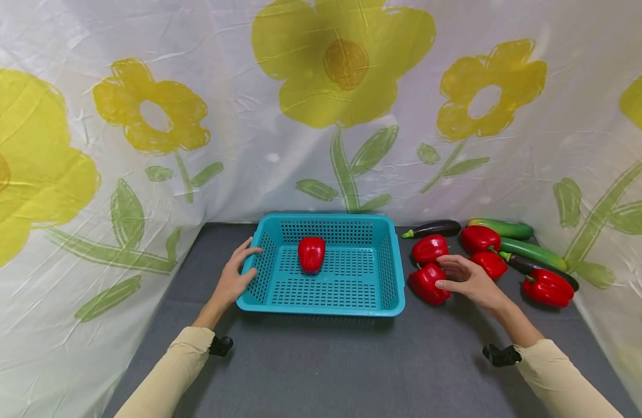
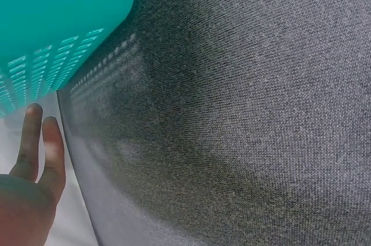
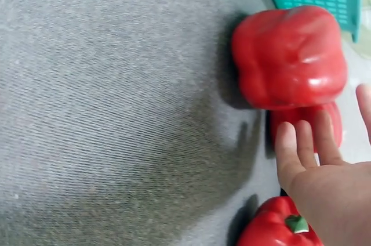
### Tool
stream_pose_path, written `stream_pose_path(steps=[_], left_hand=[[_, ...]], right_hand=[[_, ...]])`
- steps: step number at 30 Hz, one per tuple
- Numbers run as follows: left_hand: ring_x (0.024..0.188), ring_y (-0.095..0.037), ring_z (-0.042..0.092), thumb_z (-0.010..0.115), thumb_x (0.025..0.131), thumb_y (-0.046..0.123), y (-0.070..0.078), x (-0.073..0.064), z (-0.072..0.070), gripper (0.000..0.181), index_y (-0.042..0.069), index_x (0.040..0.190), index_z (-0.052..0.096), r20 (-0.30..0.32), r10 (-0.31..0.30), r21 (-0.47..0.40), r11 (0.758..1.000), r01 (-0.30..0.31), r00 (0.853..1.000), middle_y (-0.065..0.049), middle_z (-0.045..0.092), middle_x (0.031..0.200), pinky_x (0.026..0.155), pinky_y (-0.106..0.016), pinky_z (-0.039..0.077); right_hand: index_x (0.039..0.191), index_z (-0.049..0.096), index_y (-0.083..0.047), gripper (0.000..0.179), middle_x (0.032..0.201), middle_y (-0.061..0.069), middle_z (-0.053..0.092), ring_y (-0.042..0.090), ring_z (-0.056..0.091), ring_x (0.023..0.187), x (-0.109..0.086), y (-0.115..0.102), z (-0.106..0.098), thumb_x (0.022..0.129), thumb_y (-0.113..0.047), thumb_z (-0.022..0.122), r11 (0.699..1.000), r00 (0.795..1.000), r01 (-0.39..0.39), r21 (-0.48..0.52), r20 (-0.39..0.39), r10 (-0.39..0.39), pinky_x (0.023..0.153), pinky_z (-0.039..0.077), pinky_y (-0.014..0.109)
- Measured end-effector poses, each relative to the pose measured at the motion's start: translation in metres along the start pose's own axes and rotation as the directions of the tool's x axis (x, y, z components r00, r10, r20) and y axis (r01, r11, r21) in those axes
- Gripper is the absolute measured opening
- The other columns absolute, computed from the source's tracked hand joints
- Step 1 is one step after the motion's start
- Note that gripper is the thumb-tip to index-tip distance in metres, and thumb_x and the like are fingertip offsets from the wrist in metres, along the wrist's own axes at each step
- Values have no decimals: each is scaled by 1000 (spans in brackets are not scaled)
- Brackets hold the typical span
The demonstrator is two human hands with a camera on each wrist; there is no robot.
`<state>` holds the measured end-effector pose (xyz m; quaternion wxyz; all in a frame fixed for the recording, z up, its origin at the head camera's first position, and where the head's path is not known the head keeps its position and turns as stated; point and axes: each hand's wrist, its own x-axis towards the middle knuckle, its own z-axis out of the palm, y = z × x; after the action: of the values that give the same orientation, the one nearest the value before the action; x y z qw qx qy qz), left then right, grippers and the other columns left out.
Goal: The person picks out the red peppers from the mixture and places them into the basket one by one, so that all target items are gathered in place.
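Note:
At the left rim of a turquoise plastic basket (image 1: pixel 321 312) is my left hand (image 1: pixel 234 280), thumb and fingertips spread at the edge. Its two fingers seen in the left wrist view extend beside the basket's perforated wall (image 2: pixel 52 66). A red bell pepper (image 1: pixel 312 255) lies inside the basket. My right hand (image 1: pixel 471 283) reaches over the vegetables to the right with loosely spread fingers. Its thumb and fingertips are right at the nearest bell pepper (image 1: pixel 428 284); in the right wrist view that pepper (image 3: pixel 293 57) sits ahead of the fingers. Another bell pepper (image 1: pixel 429 248) lies just behind.
More bell peppers (image 1: pixel 480 239) lie right of the hand, among eggplants (image 1: pixel 436 228) and green cucumber-like vegetables (image 1: pixel 532 253). One pepper (image 1: pixel 548 288) lies at the far right. A flower-printed white curtain (image 1: pixel 248 116) borders the grey table (image 1: pixel 321 371) behind and at the sides.

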<state>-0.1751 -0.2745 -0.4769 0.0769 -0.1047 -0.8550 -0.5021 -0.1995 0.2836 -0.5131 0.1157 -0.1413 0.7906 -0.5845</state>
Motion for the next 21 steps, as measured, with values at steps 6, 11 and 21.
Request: stream_pose_path(steps=[6,11,21], left_hand=[[143,-48,27,52,91,-14,0,0,1,43,-11,133,56,-7,10,18,1000,-10,1000,-25,26,161,94,-57,36],[142,-49,27,52,91,-14,0,0,1,42,-11,133,57,-9,11,16,1000,-10,1000,-25,26,160,94,-56,35],[142,-49,29,53,90,-14,-7,2,1,44,-10,133,57,-7,20,23,1000,-20,1000,-25,27,160,90,-49,37]], right_hand=[[143,50,-2,58,143,23,51,46,48,128,4,6,4,93,-18,75,998,999,-19,-55,-31,17,90,51,37],[141,52,-2,56,141,23,54,46,50,127,6,9,7,93,-20,75,998,998,-28,-56,-52,26,92,50,46],[143,51,-5,59,142,23,52,48,47,128,7,15,10,92,-19,77,999,998,-49,-14,-47,48,88,52,45]])
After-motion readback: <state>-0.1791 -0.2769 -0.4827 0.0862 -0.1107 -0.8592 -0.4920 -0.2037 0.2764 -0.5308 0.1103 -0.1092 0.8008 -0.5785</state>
